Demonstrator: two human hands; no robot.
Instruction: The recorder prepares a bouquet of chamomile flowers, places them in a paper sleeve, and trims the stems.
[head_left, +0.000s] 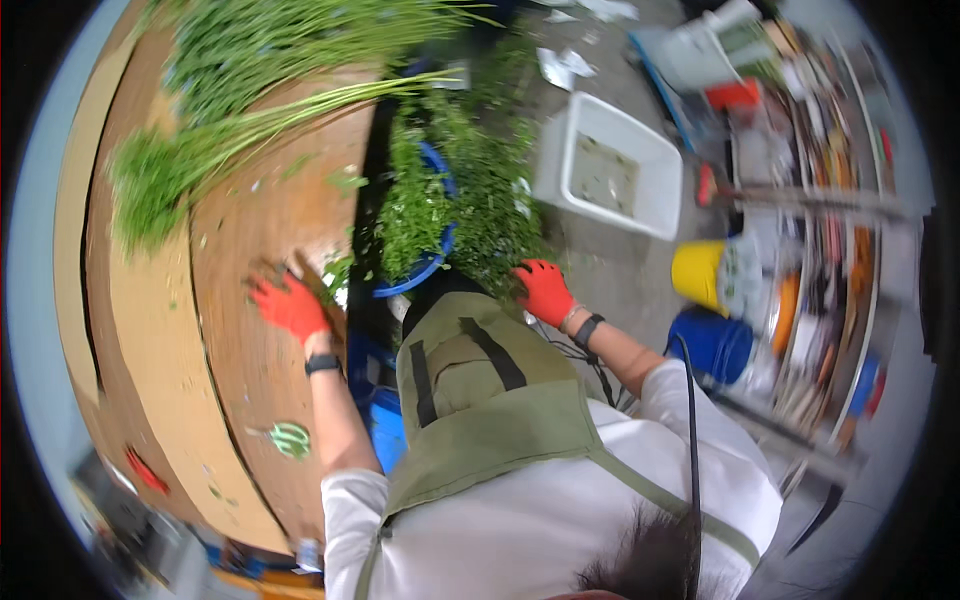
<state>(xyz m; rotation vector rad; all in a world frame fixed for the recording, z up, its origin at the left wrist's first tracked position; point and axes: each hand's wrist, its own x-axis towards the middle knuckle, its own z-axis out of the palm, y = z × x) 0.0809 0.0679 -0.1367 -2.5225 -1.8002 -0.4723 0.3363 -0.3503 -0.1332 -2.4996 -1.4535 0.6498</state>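
Left hand (290, 308): flat on the wooden table (250, 350), fingers spread, holding nothing.
Right hand (543, 290): grasping greens (470, 200) heaped in the blue tub (432, 262), beside the table.

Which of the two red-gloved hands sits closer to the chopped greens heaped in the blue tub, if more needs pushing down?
Probably the right hand: it rests at the edge of the leafy green heap over the blue tub. The left hand lies on the wooden board, apart.
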